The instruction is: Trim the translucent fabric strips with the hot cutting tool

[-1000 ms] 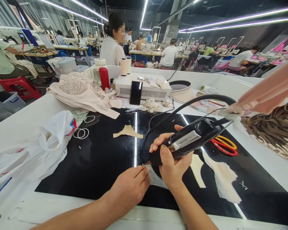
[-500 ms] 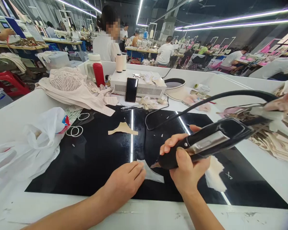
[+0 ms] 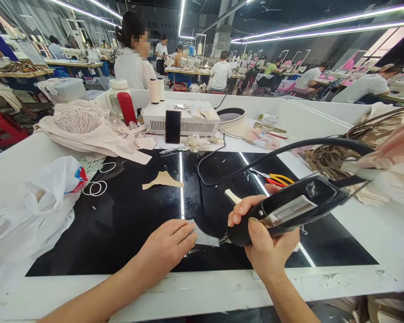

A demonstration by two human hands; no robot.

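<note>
My right hand is wrapped round a black corded handheld tool, whose thin metal tip is at the right end of a small pale grey curved piece. With fingers together, my left hand presses on the left end of that piece, against the black sheet. Farther back on the sheet lies a tan curved piece. A cream strip shows just behind my right hand's fingers.
Pliers lie behind the tool. A phone leans on a white vented box. A white plastic bag and beige garments are at left, brown straps at right. Another person's hand is at the right edge.
The tool's tip has moved to the right end of the grey piece. Pliers and a cream strip now show behind the tool. The view has shifted slightly to the right.
</note>
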